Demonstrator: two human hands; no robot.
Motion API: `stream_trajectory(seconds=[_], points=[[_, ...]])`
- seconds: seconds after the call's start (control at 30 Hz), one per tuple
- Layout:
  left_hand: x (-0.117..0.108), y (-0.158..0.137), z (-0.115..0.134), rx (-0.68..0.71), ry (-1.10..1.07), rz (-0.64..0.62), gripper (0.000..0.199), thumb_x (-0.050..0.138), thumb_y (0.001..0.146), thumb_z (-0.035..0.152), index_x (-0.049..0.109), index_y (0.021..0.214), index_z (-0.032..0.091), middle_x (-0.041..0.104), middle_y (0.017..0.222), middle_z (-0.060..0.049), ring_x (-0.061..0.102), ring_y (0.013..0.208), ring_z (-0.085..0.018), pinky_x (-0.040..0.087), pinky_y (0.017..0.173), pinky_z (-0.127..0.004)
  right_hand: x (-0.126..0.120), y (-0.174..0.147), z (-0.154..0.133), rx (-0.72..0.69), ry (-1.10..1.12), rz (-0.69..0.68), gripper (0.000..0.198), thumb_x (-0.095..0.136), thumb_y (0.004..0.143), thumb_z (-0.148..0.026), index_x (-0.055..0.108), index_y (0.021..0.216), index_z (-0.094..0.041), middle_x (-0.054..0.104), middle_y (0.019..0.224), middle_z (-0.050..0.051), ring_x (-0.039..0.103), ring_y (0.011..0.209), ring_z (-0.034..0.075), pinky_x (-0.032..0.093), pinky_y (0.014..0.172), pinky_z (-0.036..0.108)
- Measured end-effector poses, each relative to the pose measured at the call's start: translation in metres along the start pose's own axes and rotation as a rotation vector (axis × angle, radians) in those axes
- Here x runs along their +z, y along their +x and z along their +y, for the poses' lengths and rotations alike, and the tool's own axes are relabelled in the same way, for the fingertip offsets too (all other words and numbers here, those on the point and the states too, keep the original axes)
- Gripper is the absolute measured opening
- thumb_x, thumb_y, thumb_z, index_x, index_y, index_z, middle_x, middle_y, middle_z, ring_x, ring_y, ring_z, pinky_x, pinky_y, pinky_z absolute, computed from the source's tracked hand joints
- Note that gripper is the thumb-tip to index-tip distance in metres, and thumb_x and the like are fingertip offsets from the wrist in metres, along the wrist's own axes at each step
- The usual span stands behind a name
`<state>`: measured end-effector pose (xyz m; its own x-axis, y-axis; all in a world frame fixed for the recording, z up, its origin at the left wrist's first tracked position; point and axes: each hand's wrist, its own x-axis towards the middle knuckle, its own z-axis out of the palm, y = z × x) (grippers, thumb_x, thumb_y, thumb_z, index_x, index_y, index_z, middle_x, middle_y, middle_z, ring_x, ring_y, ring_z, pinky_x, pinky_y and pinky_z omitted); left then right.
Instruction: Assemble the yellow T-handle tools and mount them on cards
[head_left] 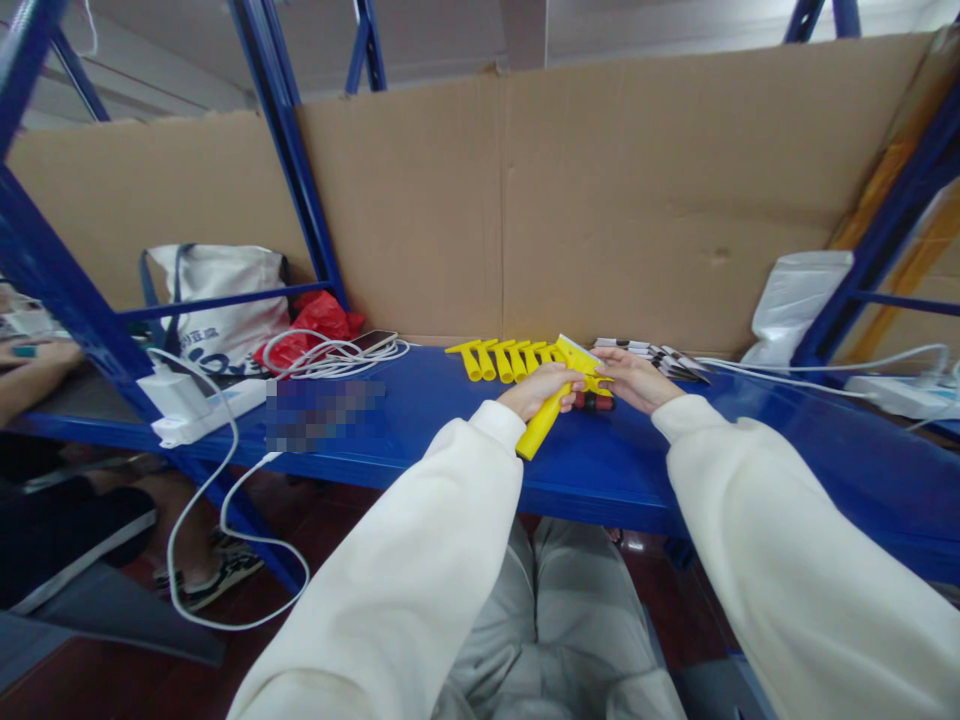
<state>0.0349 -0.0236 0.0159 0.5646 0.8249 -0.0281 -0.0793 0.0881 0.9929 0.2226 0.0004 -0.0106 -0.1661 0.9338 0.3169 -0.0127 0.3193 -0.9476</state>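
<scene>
One yellow tool slants away rightward; left fingers clasp handle, right fingers head.

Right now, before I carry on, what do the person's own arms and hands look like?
The left sleeve and right sleeve are long, loose and off-white, with no print or marking in view. Each narrows to a matching cuff at the wrist, the left cuff and the right cuff. The left hand and right hand are bare, ungloved.
</scene>
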Motion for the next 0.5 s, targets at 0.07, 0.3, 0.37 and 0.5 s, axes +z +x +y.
stream_trajectory(seconds=[0.07,0.3,0.37,0.5], points=[[0.0004,-0.0006,0.0002,0.002,-0.001,0.006,0.024,0.043,0.093,0.003,0.046,0.075,0.019,0.045,0.052,0.008,0.035,0.033,-0.005,0.027,0.037,-0.018,0.0007,0.0003,-0.0001,-0.005,0.003,0.025,0.04,0.084,0.058,-0.03,0.061,0.09,-0.024,0.071,0.098,0.003,0.067,0.089,0.021,0.055,0.077,0.036],[0.0011,-0.0022,0.0008,-0.009,0.013,0.016,0.026,0.042,0.093,0.001,0.046,0.075,0.019,0.045,0.052,0.008,0.035,0.033,-0.004,0.027,0.037,-0.018,0.0024,0.0003,-0.0013,-0.002,-0.025,0.06,0.052,0.091,0.048,-0.035,0.06,0.088,-0.024,0.065,0.085,-0.002,0.06,0.074,0.014,0.049,0.067,0.029],[0.0006,-0.0016,0.0009,-0.018,0.012,0.031,0.024,0.043,0.093,0.002,0.047,0.076,0.019,0.045,0.052,0.008,0.035,0.033,-0.005,0.027,0.037,-0.019,0.0027,0.0003,0.0003,-0.017,-0.073,0.068,0.055,0.092,0.047,-0.042,0.06,0.088,-0.024,0.065,0.084,-0.001,0.058,0.073,0.014,0.048,0.066,0.029],[-0.0015,0.0003,0.0017,0.002,-0.012,0.055,0.021,0.045,0.09,0.002,0.048,0.078,0.018,0.045,0.052,0.008,0.034,0.033,-0.005,0.028,0.038,-0.019,0.0021,0.0029,0.0043,-0.045,-0.271,0.123,0.056,0.085,0.055,-0.061,0.058,0.086,-0.024,0.065,0.085,0.002,0.06,0.078,0.018,0.051,0.07,0.033]])
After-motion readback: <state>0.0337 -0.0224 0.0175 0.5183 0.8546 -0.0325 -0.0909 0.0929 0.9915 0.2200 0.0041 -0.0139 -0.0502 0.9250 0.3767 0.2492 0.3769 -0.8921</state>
